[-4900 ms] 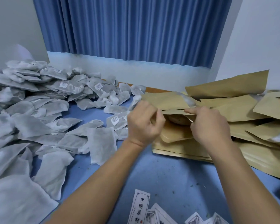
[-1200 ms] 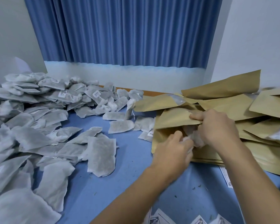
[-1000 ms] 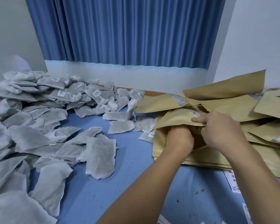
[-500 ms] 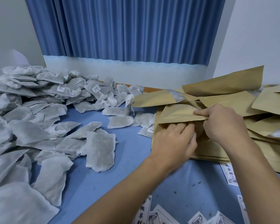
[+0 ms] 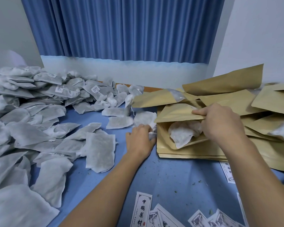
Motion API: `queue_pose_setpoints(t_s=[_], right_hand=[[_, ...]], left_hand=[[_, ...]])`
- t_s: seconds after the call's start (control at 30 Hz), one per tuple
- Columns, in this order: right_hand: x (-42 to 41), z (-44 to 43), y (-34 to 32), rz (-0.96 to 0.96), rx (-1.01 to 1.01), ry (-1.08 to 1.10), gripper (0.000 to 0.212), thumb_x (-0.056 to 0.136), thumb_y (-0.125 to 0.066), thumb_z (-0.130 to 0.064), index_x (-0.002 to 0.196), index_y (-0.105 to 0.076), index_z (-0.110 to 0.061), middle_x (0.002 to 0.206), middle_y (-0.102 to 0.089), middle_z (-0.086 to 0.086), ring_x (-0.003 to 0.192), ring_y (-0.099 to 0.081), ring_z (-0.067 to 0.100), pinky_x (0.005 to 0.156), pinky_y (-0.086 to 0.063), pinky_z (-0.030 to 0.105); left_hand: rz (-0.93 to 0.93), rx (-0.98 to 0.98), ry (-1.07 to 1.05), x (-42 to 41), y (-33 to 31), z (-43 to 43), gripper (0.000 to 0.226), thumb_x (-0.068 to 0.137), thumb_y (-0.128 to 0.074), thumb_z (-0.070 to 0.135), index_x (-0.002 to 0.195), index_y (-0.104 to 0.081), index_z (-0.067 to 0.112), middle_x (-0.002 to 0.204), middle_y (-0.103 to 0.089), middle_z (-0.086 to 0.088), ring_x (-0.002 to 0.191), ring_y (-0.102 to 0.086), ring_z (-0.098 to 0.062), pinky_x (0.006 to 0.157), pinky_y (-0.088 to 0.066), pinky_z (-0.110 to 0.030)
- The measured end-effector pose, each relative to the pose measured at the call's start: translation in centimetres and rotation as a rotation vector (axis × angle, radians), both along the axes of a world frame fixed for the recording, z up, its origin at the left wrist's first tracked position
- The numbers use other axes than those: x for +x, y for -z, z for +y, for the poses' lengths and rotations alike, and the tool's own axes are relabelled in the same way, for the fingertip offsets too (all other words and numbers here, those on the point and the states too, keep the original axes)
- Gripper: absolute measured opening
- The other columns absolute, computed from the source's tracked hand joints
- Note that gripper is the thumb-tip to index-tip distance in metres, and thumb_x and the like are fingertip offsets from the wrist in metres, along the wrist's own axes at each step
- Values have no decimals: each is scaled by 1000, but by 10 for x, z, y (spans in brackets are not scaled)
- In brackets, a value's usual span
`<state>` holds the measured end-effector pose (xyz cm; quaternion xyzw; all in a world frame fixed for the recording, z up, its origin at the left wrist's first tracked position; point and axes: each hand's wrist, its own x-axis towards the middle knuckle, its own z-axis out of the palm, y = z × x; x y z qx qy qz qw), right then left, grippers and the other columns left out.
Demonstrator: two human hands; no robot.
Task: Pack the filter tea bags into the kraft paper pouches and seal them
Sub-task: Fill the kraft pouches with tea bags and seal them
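An open kraft paper pouch (image 5: 175,112) lies on a stack of pouches at centre right. My right hand (image 5: 220,122) pinches its upper lip and holds the mouth open. A white filter tea bag (image 5: 182,133) sits in the mouth, partly sticking out. My left hand (image 5: 140,139) is just left of the pouch on the blue table, its fingers closing on another tea bag (image 5: 145,119) lying there. A large heap of grey-white tea bags (image 5: 31,115) covers the left side.
More kraft pouches (image 5: 228,82) are piled loosely at the right, reaching the wall. Printed paper labels (image 5: 142,208) lie at the near edge, one more label (image 5: 227,171) by the stack. A blue curtain (image 5: 121,27) hangs behind. Bare blue table (image 5: 179,177) shows between my arms.
My left hand has come out of the pouch mouth and moved left to a tea bag on the table. A tea bag now lies in the pouch. My right hand still holds the lip.
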<state>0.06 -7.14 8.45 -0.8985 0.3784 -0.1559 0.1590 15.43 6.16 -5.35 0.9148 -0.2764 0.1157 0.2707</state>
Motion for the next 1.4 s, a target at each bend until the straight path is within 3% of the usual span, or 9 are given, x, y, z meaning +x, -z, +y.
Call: queue_pose_setpoints(t_s=[0.13,0.23,0.37,0.73,0.9,1.07,1.23,1.3,1.4], right_hand=[[1,-3,3,-14,-4,5,46,85,-68,-26,125,-63,-48,120,-61,8,107,-58,37,76,-42,32],[2,-5,4,-13,-23,7,49,85,-68,-21,125,-63,-49,119,-62,6,104,-60,35,75,-43,31],[3,-9,4,-19,-45,-3,56,88,-53,-8,123,-64,-50,123,-63,7,106,-60,35,78,-44,31],[-7,-11,-4,6,-121,-251,60,86,-47,-5,122,-66,-49,136,-58,0,120,-53,27,83,-37,27],[-11,-9,1,-27,-46,-324,53,85,-54,-6,117,-70,-45,124,-61,-3,108,-57,24,81,-42,24],[-15,-16,-5,-106,-8,-208,64,82,-43,-5,123,-66,-49,134,-59,0,113,-57,29,94,-50,34],[-19,-16,-5,-184,-97,-123,65,81,-44,-5,127,-64,-47,127,-64,2,110,-58,32,93,-51,40],[-19,-13,-1,-227,-144,-102,64,84,-45,-6,130,-61,-47,122,-66,3,109,-59,34,92,-51,39],[-22,-8,3,-302,-180,-87,65,85,-46,-3,131,-60,-48,119,-69,6,106,-60,37,86,-52,38]], left_hand=[[84,-530,-137,-22,-11,10,25,85,-61,43,80,-53,20,87,-58,1,84,-56,-25,72,-49,-45],[-331,-863,53,-49,-25,17,20,84,-68,26,86,-53,13,85,-52,-1,77,-51,-23,66,-45,-34],[-629,-453,498,-92,-24,3,21,89,-66,21,82,-61,3,82,-56,-10,77,-54,-28,65,-44,-33],[372,99,302,-51,-59,-96,43,107,-39,26,144,-46,7,153,-41,-19,141,-38,-37,117,-28,-47],[662,-179,252,-27,-67,-110,20,102,-53,33,84,-47,28,91,-51,-1,104,-50,-22,89,-38,-29],[267,152,433,-59,-76,-114,44,106,-42,26,149,-39,15,155,-38,-11,145,-32,-27,117,-22,-35],[-105,-625,484,-125,-59,-40,11,98,-53,16,97,-64,16,94,-65,0,88,-59,-19,81,-47,-30],[158,-791,523,-155,-38,-15,14,92,-56,17,79,-58,22,74,-59,7,66,-52,-11,63,-43,-24],[1043,-915,315,-172,-21,-4,28,87,-72,36,83,-54,15,58,-59,-6,42,-52,-20,46,-46,-29]])
